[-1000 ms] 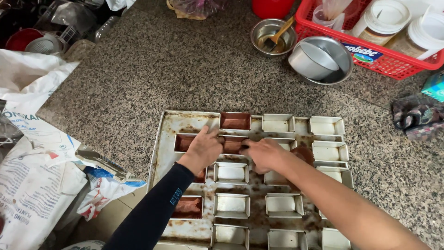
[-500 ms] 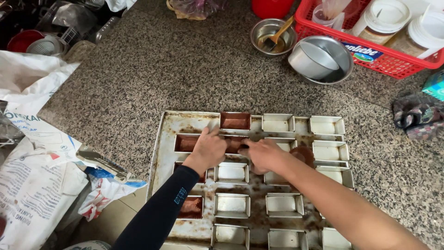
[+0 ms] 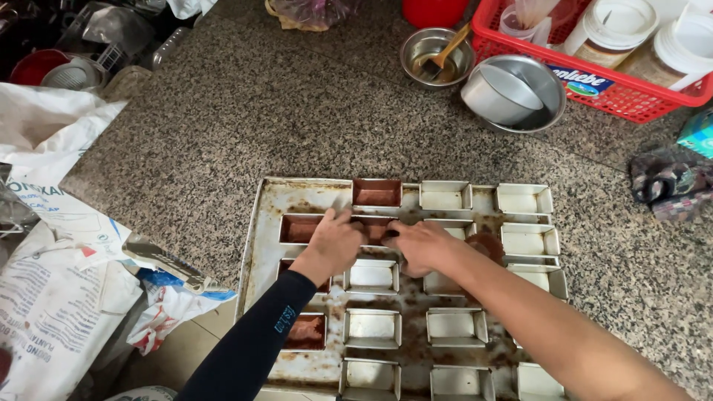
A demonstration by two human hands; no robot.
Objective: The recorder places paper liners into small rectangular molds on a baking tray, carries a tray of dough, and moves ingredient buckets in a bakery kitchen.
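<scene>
Pinching one small filled tin [image 3: 373, 229] between them, both hands [image 3: 338, 241] [image 3: 420, 243] grip its thin, stiff, probably greasy rims.

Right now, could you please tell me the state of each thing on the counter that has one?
Baking tray: flat, stained.
Small tins: upright; some brown-filled, most pale.
Left hand: on a filled tin.
Right hand: touching that tin.
Steel bowl: upright, spoon inside.
Red basket: holding containers.

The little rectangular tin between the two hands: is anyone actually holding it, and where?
Both the left hand and right hand pinch the small brown-filled tin by its opposite short ends, on the baking tray.
</scene>
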